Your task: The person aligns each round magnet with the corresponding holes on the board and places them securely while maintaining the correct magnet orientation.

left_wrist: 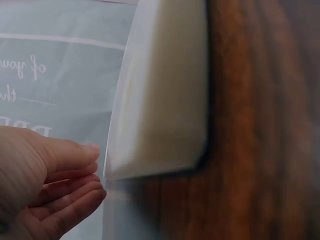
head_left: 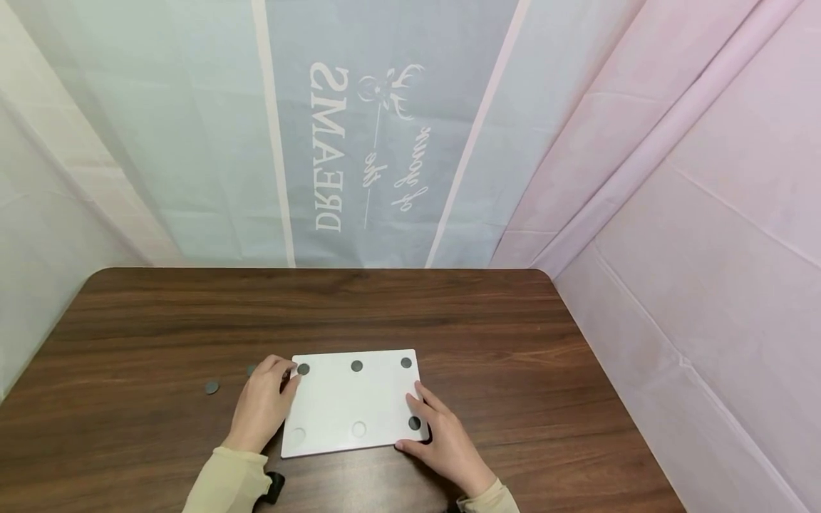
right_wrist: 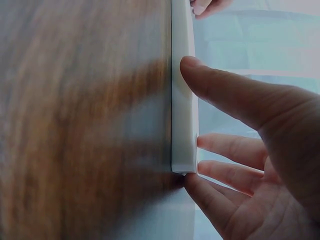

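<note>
White rectangular board (head_left: 333, 399) is gripped by the right hand (head_left: 447, 438)
Two round grey discs (head_left: 212, 387) are placed toward the tabletop's left edge (head_left: 67, 349) from the nearer left hand (head_left: 261, 402), relaxed and empty.

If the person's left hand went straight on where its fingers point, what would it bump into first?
The left hand would probably meet the dark grey round disc at the far left corner of the white rectangular board; whether the fingertips touch the disc is unclear.

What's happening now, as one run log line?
left hand: at far-left disc; right hand: holding white board; bare round spots: two; loose discs: on table
</note>
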Tool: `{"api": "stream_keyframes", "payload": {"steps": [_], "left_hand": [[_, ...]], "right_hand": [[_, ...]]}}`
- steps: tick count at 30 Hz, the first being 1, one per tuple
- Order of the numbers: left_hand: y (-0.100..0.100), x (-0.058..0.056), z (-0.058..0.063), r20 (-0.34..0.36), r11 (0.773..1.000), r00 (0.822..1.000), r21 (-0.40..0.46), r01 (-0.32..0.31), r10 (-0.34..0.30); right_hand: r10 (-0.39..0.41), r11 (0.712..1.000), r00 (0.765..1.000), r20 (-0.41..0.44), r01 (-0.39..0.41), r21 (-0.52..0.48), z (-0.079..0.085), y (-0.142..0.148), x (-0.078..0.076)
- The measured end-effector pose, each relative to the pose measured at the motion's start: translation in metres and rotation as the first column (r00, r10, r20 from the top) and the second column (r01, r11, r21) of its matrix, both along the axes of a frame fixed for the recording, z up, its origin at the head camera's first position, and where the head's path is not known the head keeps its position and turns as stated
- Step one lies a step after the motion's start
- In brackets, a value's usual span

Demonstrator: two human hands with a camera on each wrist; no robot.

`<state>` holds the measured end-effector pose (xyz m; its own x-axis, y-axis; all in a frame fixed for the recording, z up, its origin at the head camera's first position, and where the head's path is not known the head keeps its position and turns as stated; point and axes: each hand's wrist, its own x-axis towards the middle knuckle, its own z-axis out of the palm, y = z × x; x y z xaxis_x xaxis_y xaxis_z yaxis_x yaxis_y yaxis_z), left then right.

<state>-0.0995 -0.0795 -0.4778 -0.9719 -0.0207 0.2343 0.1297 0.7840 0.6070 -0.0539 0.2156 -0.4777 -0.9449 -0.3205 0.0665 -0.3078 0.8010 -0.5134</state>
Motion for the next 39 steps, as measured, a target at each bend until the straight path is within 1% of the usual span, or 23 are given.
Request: {"api": "stream_keyframes", "payload": {"steps": [3,7,10,14,21,24,27,31,34,39], "left_hand": [[-0.004,0.003,0.001,-0.012,1.0,1.0,-0.01,-0.029,0.029],[-0.011,0.005,0.003,-0.026,0.997,0.997,-0.032,-0.068,0.067],[-0.015,0.005,0.003,-0.047,0.994,0.994,-0.04,-0.101,0.099],[-0.018,0.002,0.001,-0.069,0.992,0.99,-0.043,-0.123,0.12],[-0.021,0.001,-0.001,-0.075,0.99,0.989,-0.05,-0.133,0.129],[-0.023,0.0,-0.001,-0.06,0.99,0.99,-0.057,-0.131,0.128],[-0.025,0.0,0.0,-0.027,0.99,0.993,-0.073,-0.12,0.118],[-0.027,0.001,0.003,0.043,0.991,0.994,-0.096,-0.095,0.099],[-0.028,0.002,0.004,0.066,0.991,0.993,-0.102,-0.088,0.095],[-0.028,0.002,0.004,0.037,0.991,0.995,-0.097,-0.09,0.094]], "right_hand": [[-0.001,1.0,1.0,-0.001,0.001,-0.003,0.0,-0.001,0.0],[0.0,1.0,1.0,-0.027,0.0,-0.005,0.0,-0.001,-0.001],[0.004,1.0,0.999,-0.039,-0.004,-0.001,0.0,-0.001,-0.002],[0.004,1.0,0.999,-0.035,-0.004,0.001,0.0,-0.001,-0.002],[-0.001,1.0,1.0,-0.031,0.001,0.006,0.0,-0.002,-0.002],[-0.002,1.0,0.999,-0.034,0.002,0.006,0.001,-0.002,-0.002],[-0.001,1.0,0.999,-0.038,0.001,0.009,0.001,-0.002,-0.002],[0.003,1.0,0.999,-0.038,-0.002,0.008,0.002,-0.003,-0.002],[0.004,1.0,0.999,-0.039,-0.004,0.006,0.002,-0.003,-0.003],[0.004,1.0,0.999,-0.045,-0.004,0.005,0.002,-0.004,-0.003]]}}
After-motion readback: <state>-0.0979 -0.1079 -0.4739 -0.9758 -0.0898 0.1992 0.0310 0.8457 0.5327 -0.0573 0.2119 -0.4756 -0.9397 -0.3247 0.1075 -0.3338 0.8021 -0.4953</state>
